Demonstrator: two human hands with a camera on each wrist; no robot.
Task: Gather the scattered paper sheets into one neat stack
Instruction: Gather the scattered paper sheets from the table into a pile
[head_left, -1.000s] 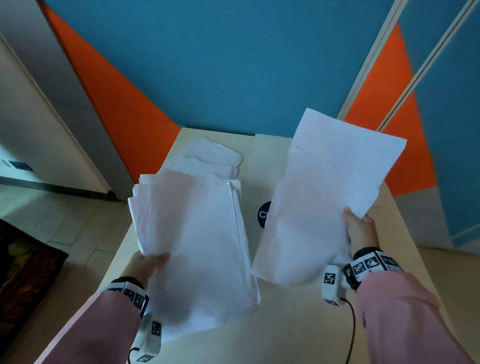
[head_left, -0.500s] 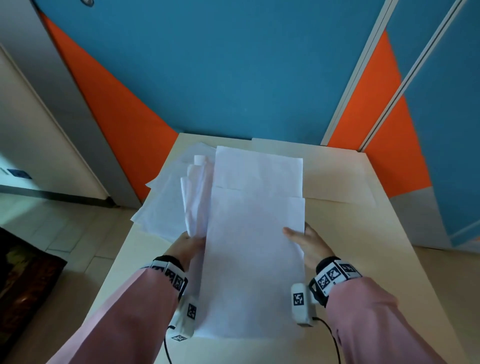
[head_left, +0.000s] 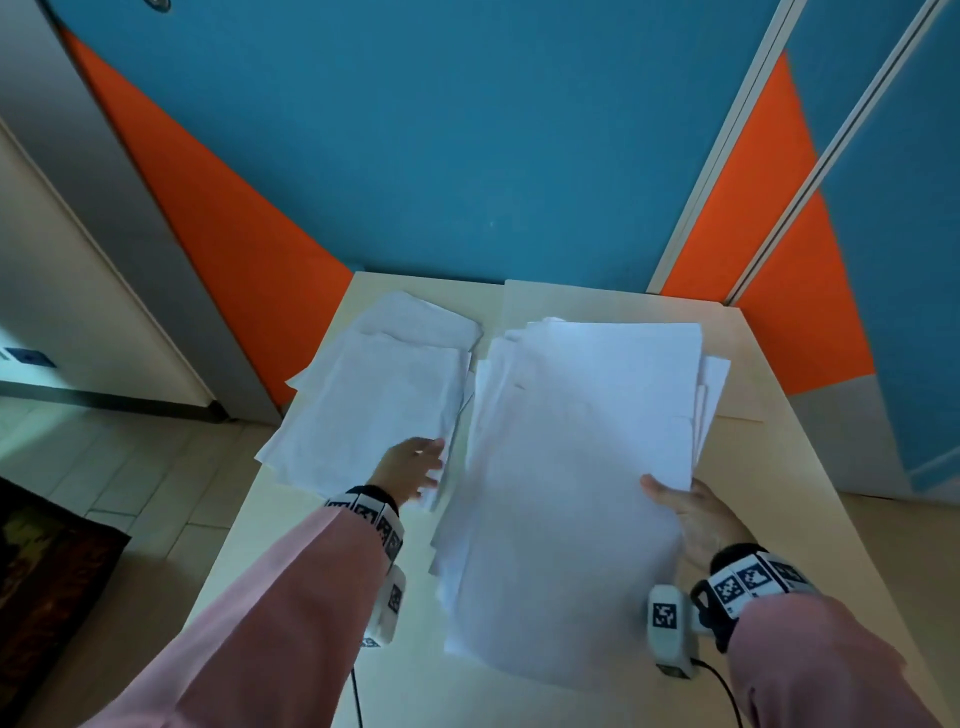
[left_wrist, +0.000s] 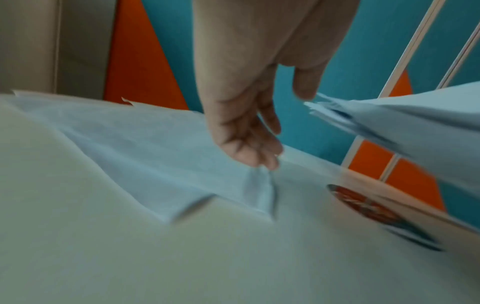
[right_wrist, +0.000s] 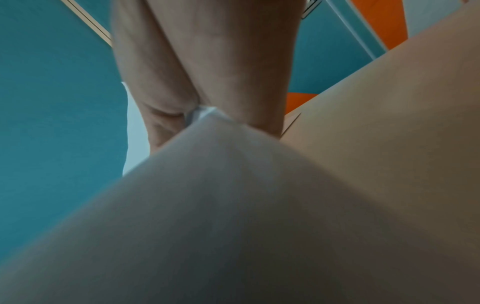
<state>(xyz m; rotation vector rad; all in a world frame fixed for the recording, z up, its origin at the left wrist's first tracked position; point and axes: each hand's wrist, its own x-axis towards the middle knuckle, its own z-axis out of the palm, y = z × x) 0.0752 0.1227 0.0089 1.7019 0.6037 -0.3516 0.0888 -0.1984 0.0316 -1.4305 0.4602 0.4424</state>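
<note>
A thick bundle of white paper sheets (head_left: 571, 467) hangs low over the middle of the beige table, its edges uneven. My right hand (head_left: 691, 514) grips its right edge, and the right wrist view shows thumb and fingers (right_wrist: 166, 98) pinching the bundle's edge (right_wrist: 205, 115). More loose sheets (head_left: 379, 395) lie overlapped on the table's far left. My left hand (head_left: 410, 467) reaches over them, holding nothing. In the left wrist view its fingertips (left_wrist: 265, 160) touch the top loose sheet (left_wrist: 155, 148), which wrinkles under them, while the bundle (left_wrist: 415, 123) hangs to the right.
The beige table (head_left: 779, 467) stands against a blue and orange wall. A round printed sticker (left_wrist: 376, 214) lies on the tabletop under the bundle. The loose sheets overhang the table's left edge; tiled floor (head_left: 104, 467) and a dark rug (head_left: 41, 571) lie below.
The single sheet from my right hand joined the bundle. My left hand let go of the bundle and moved left onto the loose sheets; my right hand now holds the bundle alone.
</note>
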